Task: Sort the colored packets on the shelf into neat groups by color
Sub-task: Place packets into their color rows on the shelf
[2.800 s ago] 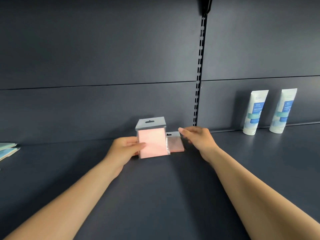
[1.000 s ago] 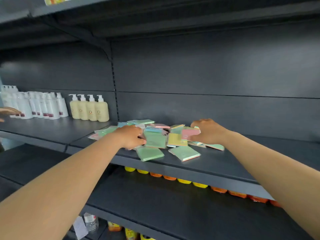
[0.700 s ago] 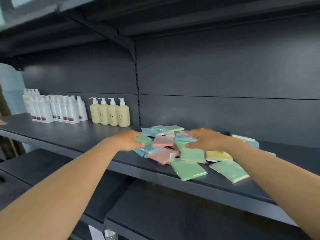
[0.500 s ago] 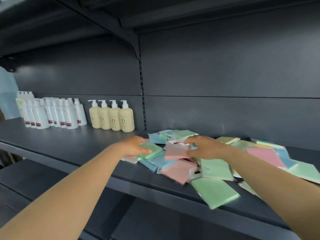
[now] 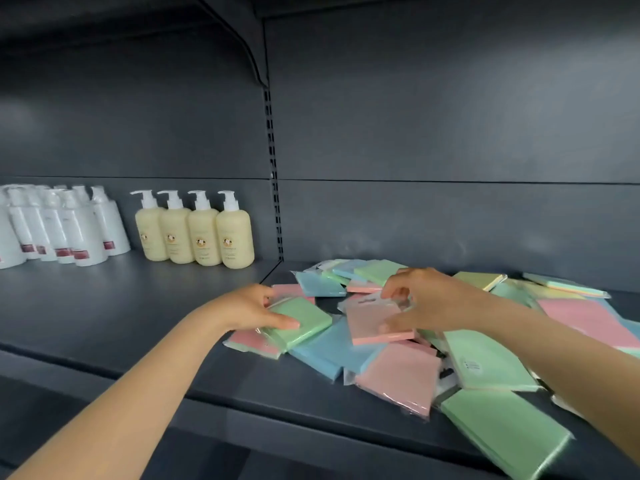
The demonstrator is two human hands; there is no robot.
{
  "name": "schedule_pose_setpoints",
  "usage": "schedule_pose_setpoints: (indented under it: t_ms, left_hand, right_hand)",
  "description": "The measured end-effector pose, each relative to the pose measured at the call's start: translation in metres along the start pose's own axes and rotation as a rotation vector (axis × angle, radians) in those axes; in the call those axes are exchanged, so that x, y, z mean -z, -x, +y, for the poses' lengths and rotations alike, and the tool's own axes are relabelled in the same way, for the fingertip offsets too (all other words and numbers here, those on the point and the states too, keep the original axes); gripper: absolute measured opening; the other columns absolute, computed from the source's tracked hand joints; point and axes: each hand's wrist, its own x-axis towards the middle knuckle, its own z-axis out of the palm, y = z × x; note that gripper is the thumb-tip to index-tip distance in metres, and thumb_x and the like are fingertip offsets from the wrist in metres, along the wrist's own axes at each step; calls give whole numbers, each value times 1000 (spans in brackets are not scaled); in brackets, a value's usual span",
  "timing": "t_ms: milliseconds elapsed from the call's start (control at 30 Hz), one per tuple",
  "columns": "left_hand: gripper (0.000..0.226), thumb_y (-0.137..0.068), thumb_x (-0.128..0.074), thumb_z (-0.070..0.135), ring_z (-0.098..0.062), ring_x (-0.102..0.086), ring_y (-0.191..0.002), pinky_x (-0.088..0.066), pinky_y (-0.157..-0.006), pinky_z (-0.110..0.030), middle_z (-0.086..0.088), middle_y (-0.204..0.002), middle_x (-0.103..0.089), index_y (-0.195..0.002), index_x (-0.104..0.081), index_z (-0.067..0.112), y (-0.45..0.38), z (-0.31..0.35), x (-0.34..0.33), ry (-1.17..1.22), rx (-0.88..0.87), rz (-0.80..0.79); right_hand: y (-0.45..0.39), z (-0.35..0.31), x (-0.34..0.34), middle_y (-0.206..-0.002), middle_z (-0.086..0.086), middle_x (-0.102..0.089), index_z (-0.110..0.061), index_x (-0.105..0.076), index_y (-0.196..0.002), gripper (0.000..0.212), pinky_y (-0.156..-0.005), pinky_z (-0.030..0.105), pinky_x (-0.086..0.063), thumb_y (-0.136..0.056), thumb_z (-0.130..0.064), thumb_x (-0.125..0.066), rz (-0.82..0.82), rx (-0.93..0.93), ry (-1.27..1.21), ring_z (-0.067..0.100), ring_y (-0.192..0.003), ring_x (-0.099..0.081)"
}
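Head view of a dark shelf carrying an unsorted heap of coloured packets in pink, green, blue and yellow, overlapping at many angles on the right half of the shelf. The left hand rests at the heap's left edge on a green packet: its thumb lies straight along the packet's top face, while the remaining fingers curl over the far edge, so the packet sits between thumb and fingers. This green packet lies on top of a pink packet and a blue one. The right hand holds a pink packet slightly raised and tilted above the heap; the thumb presses on the near right part of its face and the curled fingers pinch the clear hang-tab at its far edge. To the left, well apart from the heap, stand four cream pump bottles in a row and, beyond them, a cluster of white bottles against the back panel.
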Motion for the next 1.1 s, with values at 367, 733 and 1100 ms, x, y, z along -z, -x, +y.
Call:
schedule_pose_setpoints:
  t_ms: [367, 733, 1100]
  left_hand:
    - [80, -57, -71, 69, -14, -62, -100, -52, -86, -25, 1, -107, -65, -110, -63, 10, -9, -26, 32, -180, 119, -63]
    - [36, -72, -74, -8, -22, -66, -85, -54, -74, -32, -12, -98, -68, -97, -58, 11, -10, -42, 28, 628, -69, -16]
    - [14, -78, -66, -8, -14, -71, -58, -58, -57, -25, -8, -73, -73, -89, -67, 0, -4, -23, 23, 1071, -79, -21]
  right_hand:
    - [-3, -40, -18, -103, -2, -61, -18, -56, -108, 57, -80, 29, -46, -73, -62, -63, -57, -335, -36, 15, -92, -58]
    - [-13, -53, -23, -89, 7, -65, 4, -59, -107, 31, -56, 15, -52, -78, 7, -69, 28, -632, -944, 12, -74, -63]
    - [12, -62, -13, -102, 14, -65, 2, -58, -101, 19, -84, 33, -53, -90, 12, -47, 350, -633, -1295, 22, -94, -62]
